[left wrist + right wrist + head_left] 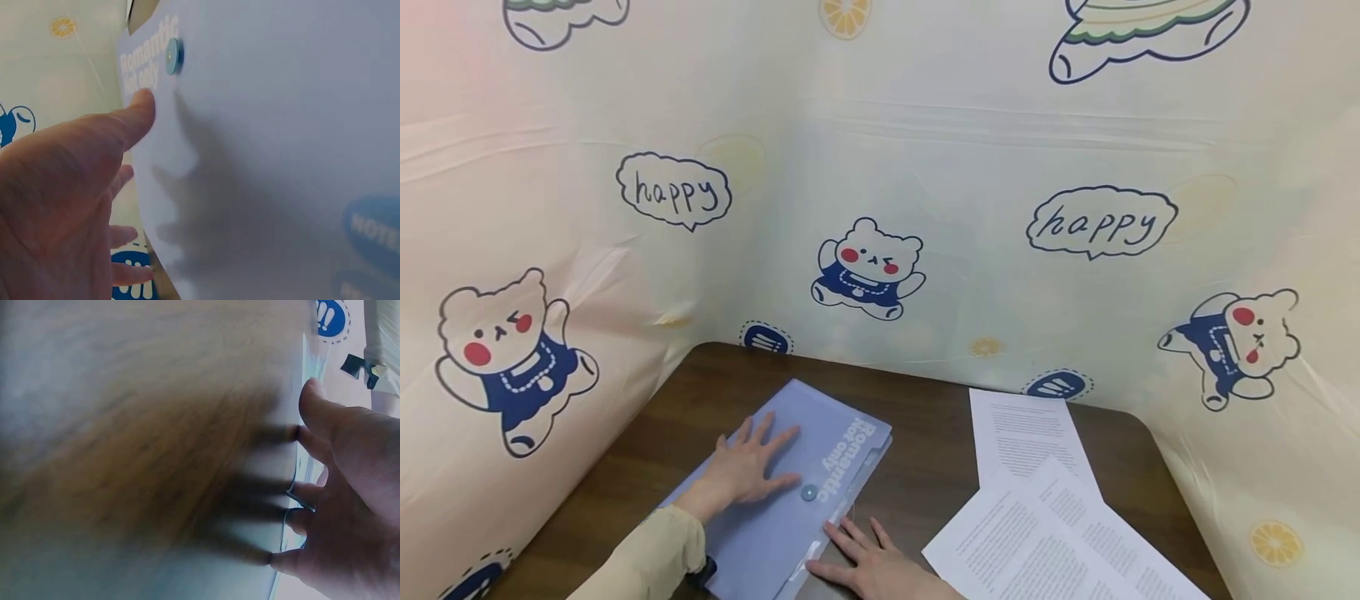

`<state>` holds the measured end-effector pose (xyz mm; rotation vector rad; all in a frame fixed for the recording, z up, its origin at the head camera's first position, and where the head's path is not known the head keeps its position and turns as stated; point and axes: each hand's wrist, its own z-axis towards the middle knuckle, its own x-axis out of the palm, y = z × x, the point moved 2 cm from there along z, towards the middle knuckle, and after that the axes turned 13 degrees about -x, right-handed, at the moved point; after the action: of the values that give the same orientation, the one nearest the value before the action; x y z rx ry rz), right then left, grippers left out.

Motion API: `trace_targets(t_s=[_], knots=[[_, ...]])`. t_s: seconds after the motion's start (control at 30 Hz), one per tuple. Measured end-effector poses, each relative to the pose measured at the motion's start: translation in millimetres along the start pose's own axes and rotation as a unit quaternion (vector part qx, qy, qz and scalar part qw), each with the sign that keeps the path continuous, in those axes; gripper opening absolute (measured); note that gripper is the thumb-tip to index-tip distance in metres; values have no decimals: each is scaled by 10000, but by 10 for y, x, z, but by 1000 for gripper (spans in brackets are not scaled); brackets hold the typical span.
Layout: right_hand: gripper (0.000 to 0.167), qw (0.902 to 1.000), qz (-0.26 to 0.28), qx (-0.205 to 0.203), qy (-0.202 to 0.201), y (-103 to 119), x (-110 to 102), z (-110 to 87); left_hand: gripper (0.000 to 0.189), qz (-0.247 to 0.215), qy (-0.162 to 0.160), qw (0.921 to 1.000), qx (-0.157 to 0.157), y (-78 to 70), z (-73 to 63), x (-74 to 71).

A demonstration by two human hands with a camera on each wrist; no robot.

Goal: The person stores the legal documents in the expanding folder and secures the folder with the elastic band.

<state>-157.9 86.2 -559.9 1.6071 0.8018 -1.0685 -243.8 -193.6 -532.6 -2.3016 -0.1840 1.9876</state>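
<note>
A blue file folder (760,542) with white lettering lies slanted on the brown table. Its round button (808,492) shows near the tabbed edge. My left hand (741,471) spreads its fingers over the folder's cover, and in the left wrist view the hand (69,181) casts a shadow on it. My right hand (880,567) is at the tabbed long edge, fingers extended and apart. In the right wrist view, a thin cord (303,503) runs by the fingertips of this hand (350,500), which are right at the folder's side, low over the tabletop.
Several printed sheets (1037,542) overlap on the right of the table, one sheet (1018,425) reaching its back edge. A patterned cloth (962,167) with bears surrounds the table at the back and sides. Dark tabletop (925,467) shows between folder and papers.
</note>
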Motion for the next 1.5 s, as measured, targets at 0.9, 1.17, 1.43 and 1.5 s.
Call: trace_targets(t_s=[0.9,1.17,1.43,1.5], knots=[[71,9996,236,-135,-101,-40,66,-216,84,27,236,9978,623,-595,332,229],[72,9993,-110,-337,-155,-80,74,-286,88,6,74,9979,649,-712,393,300],[68,9984,460,-303,136,-122,-57,-341,83,100,99,9932,1154,-868,451,329],[64,9984,479,-260,162,-139,-82,-352,82,129,119,9917,1272,-895,459,338]])
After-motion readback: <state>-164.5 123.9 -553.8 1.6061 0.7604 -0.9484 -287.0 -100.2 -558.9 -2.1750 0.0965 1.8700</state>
